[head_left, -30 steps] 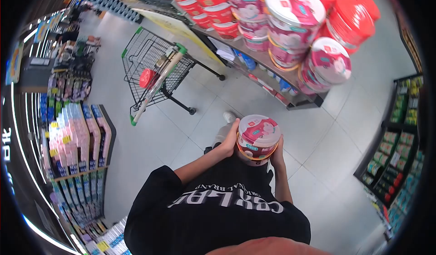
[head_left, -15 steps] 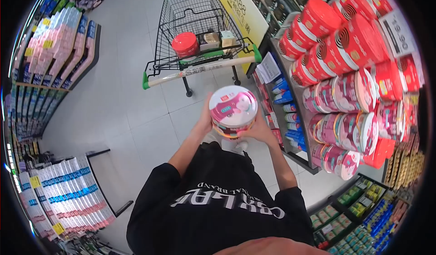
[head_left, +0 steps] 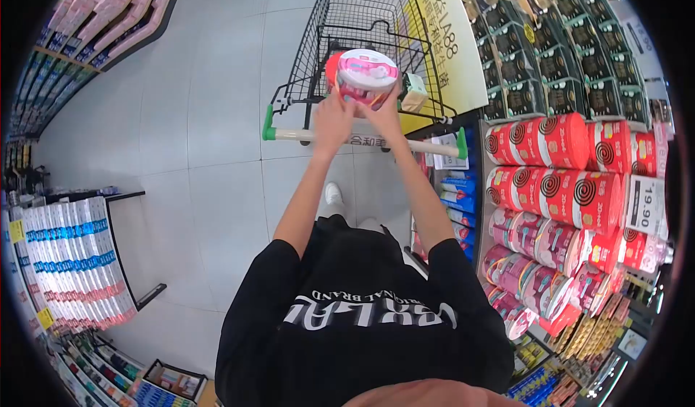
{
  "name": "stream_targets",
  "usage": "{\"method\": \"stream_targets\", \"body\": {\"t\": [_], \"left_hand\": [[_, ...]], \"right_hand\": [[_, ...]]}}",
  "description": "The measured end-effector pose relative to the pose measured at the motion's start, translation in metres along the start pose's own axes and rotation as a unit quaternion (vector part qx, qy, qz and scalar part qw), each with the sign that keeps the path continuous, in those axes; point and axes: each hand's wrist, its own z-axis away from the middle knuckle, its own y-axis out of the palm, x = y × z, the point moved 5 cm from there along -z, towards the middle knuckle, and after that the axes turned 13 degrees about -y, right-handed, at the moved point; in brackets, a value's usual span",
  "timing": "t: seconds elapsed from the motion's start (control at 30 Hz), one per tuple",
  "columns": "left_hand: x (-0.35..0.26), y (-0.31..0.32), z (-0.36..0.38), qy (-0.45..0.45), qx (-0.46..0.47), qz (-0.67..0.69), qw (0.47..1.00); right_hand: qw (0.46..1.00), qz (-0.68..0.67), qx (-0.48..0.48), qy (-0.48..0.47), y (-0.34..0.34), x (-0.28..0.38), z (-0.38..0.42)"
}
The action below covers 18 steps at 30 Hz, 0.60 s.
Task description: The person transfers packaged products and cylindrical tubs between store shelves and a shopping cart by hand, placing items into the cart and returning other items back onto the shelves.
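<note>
A round pink tub with a white lid (head_left: 368, 70) is held in both hands above the shopping cart (head_left: 286, 135). My left hand (head_left: 334, 121) grips its near left side, and my right hand (head_left: 384, 117) is closed around the near right side. Both arms stretch forward over the cart's handle bar. Behind the held tub, part of a red tub (head_left: 332, 66) shows inside the cart. A pale package (head_left: 414, 93) stands in the cart to the right of my right hand. Whether the held tub touches anything beneath it is hidden.
Right of the cart, a shelf carries stacked red tubs (head_left: 557, 140) and pink tubs (head_left: 532, 269), with a price sign (head_left: 646, 206). A yellow sign board (head_left: 452, 45) leans beside the cart. White packs (head_left: 72, 251) are stacked at left.
Both hands have carried the pink tub forward, from in front of my body to above the cart. My arms are now stretched out, and the camera view has shifted.
</note>
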Motion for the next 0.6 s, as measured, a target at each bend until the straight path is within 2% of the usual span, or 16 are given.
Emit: {"method": "stream_targets", "body": {"t": [0.03,0.07,0.13,0.23,0.3,0.33,0.37,0.43,0.53,0.6], "left_hand": [[-0.004,0.001,0.004,0.013,-0.024,-0.046,0.999],[-0.002,0.008,0.011,0.082,-0.109,-0.105,0.985],[-0.004,0.009,0.012,0.08,-0.088,-0.096,0.988],[0.0,0.008,0.01,0.067,-0.044,-0.096,0.992],[0.003,0.009,0.009,0.049,-0.01,-0.089,0.995],[0.003,0.009,0.007,0.04,0.008,-0.081,0.996],[0.002,0.009,0.003,0.033,0.024,-0.074,0.996],[0.001,0.009,-0.002,0.026,0.035,-0.084,0.996],[-0.003,0.009,-0.005,0.025,0.066,-0.09,0.993],[-0.006,0.008,-0.015,0.024,0.083,-0.089,0.992]], "right_hand": [[0.997,0.05,0.035,0.042,0.007,-0.009,0.0],[0.989,0.101,0.069,0.084,0.01,-0.019,0.003],[0.957,0.19,0.173,0.137,0.013,-0.04,0.013],[0.965,0.152,0.209,-0.046,-0.004,-0.035,0.028],[0.971,0.171,0.163,-0.032,-0.046,0.014,0.03],[0.963,0.22,0.157,0.007,-0.068,0.018,0.038],[0.95,0.27,0.149,0.045,-0.091,0.015,0.043],[0.898,0.422,0.126,0.015,-0.12,0.004,0.057],[0.886,0.42,0.183,0.076,-0.112,-0.006,0.05],[0.885,0.418,0.193,0.067,-0.11,-0.02,0.051]]}}
